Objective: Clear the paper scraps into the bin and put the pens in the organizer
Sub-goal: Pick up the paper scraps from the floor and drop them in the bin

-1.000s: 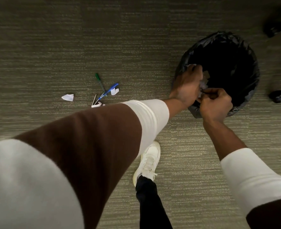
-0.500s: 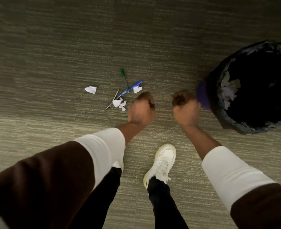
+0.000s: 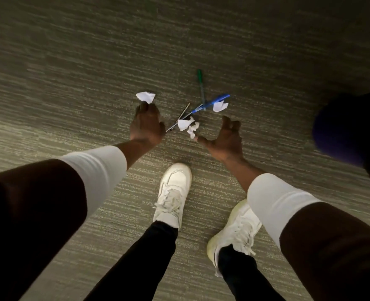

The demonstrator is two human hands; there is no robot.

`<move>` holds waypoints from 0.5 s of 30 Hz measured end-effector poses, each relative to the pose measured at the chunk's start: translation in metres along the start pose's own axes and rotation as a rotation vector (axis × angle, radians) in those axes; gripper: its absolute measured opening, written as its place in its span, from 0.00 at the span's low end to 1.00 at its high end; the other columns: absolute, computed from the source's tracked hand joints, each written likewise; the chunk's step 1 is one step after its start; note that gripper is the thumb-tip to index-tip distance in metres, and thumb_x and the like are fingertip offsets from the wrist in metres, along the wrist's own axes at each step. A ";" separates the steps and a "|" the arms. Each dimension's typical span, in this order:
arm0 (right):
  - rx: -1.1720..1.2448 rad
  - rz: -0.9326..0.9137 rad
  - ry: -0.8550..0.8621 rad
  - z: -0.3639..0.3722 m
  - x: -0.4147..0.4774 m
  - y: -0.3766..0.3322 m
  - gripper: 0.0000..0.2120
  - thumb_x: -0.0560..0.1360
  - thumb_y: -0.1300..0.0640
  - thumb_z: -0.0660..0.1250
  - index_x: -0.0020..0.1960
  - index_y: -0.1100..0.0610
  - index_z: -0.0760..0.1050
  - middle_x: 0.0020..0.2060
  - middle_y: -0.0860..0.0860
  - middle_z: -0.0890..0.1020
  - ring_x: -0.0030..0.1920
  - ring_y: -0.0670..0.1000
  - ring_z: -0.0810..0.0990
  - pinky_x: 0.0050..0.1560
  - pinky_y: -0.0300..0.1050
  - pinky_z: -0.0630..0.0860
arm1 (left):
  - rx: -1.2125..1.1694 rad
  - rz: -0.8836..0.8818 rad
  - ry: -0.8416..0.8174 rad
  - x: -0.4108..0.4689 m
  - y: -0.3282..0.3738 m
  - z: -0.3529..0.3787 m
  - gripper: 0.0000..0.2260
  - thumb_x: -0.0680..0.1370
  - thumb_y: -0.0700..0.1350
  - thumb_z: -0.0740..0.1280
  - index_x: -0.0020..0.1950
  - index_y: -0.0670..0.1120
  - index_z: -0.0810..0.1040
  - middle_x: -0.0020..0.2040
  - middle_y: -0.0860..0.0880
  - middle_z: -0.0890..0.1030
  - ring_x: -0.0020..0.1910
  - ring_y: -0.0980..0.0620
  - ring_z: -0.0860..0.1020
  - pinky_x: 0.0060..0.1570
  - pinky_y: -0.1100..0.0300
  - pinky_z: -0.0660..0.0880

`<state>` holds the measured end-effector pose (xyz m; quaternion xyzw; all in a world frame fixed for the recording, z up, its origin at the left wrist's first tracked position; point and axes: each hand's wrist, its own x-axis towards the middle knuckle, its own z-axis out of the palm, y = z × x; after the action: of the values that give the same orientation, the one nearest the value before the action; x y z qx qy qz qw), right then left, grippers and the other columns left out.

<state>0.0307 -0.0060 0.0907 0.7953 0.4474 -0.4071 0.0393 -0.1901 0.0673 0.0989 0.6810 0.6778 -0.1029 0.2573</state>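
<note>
A: Left hand [image 3: 146, 124]?
B: Back of it faces the camera, fingers pointing away and down toward the carpet [image 3: 71, 83]. Fingertips sit at the near edge of a white paper scrap [image 3: 146, 97]. Whether they pinch it or only touch it, cannot tell; the fingers look loosely curled, not a fist.

A: Right hand [image 3: 224, 139]?
B: Spread open, palm turned inward, thumb stretched left. It holds nothing. The thumb tip is just beside a cluster of crumpled scraps [image 3: 188, 126], which lies between the two hands.

A: Pens?
B: Beyond the fingers. A blue pen [image 3: 210, 104] lies slanted, crossing a green pen [image 3: 200, 88] that points away. A thin dark pen [image 3: 178, 120] lies just right of the left hand's knuckles, its far end aimed toward the blue one. One more scrap [image 3: 220, 106] rests touching the blue pen, just past the right fingertips.

A: Bin?
B: Dark bin edge [image 3: 353, 131] at far right, well apart from the right hand, blurred.

A: Else?
B: Two white sneakers [image 3: 174, 192] below the hands, black trousers.
</note>
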 end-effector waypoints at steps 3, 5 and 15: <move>0.094 0.039 0.046 0.033 0.017 -0.017 0.62 0.67 0.27 0.75 0.85 0.57 0.49 0.82 0.72 0.51 0.78 0.71 0.66 0.72 0.57 0.74 | 0.065 0.009 0.024 0.026 -0.018 0.014 0.26 0.77 0.48 0.72 0.71 0.41 0.70 0.75 0.39 0.67 0.75 0.38 0.66 0.67 0.43 0.76; 0.158 0.036 0.080 0.051 0.027 -0.027 0.63 0.67 0.26 0.75 0.86 0.57 0.48 0.82 0.72 0.50 0.79 0.73 0.63 0.72 0.58 0.74 | 0.054 -0.001 0.057 0.041 -0.028 0.022 0.30 0.76 0.50 0.74 0.74 0.43 0.68 0.79 0.38 0.62 0.78 0.37 0.63 0.65 0.42 0.77; 0.152 0.133 0.227 0.092 0.065 -0.048 0.64 0.70 0.35 0.78 0.86 0.57 0.38 0.79 0.78 0.48 0.80 0.74 0.58 0.77 0.54 0.68 | 0.046 0.139 0.075 0.067 -0.058 0.057 0.32 0.79 0.50 0.73 0.80 0.48 0.65 0.81 0.38 0.63 0.74 0.33 0.66 0.72 0.45 0.67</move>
<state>-0.0439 0.0273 -0.0004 0.8647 0.3633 -0.3438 -0.0452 -0.2313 0.0946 0.0061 0.7356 0.6355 -0.0750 0.2226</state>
